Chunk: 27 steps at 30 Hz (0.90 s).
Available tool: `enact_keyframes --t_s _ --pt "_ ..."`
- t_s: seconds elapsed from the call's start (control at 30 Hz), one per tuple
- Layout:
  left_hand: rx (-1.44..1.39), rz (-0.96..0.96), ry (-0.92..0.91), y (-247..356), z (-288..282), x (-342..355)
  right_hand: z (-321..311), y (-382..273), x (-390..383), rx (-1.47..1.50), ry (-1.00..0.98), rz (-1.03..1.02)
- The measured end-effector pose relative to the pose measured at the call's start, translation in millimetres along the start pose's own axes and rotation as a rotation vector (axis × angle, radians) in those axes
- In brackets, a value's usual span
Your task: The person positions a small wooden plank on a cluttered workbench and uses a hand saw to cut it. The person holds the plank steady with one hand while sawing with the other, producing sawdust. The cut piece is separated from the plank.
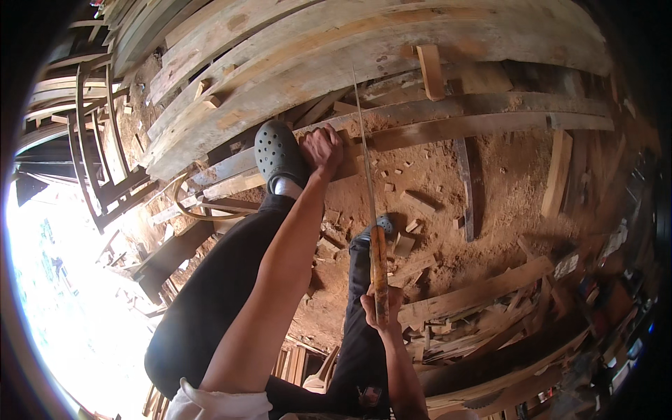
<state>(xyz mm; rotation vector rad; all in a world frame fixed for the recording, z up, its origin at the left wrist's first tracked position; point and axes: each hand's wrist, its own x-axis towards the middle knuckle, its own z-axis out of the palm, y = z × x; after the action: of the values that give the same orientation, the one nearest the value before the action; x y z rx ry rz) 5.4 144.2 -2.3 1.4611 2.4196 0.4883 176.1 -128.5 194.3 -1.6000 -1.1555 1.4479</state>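
My left hand (322, 148), its fingers curled, grips a wooden board (445, 128) beside my left foot in a grey perforated clog (276, 152), which rests on the timber. My right hand (380, 308) is closed on the worn yellow-orange handle of a hand saw (379, 269). The saw's long, narrow blade points away from me and lies across the board just right of my left hand. My other clog (379, 225) is on the sawdust-covered ground below, partly hidden by the saw.
Stacked weathered planks (350, 35) span the far side, with an upright short block (430, 72) against them. Offcuts (420, 202) are scattered over the dusty ground (511, 182). Wooden frames (91, 161) stand at the left near bright daylight, and loose timber (476, 287) lies at the lower right.
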Motion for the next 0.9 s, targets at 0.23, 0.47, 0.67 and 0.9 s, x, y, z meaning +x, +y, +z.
enact_keyframes --t_s 0.23,0.47,0.67,0.9 --pt "0.004 0.134 0.072 -10.6 10.6 -2.4 8.8 25.2 22.3 -0.291 0.029 -0.279" --pt "0.034 0.081 -0.063 -15.8 18.5 -3.6 7.1 22.9 25.5 -0.009 -0.004 0.027" --pt "0.014 0.059 -0.09 -12.0 16.2 -2.6 -22.1 -4.8 1.9 -0.265 -0.018 -0.011" --pt "0.072 -0.011 -0.228 4.4 -8.6 3.0 -36.4 16.3 -24.4 -0.133 -0.085 0.056"
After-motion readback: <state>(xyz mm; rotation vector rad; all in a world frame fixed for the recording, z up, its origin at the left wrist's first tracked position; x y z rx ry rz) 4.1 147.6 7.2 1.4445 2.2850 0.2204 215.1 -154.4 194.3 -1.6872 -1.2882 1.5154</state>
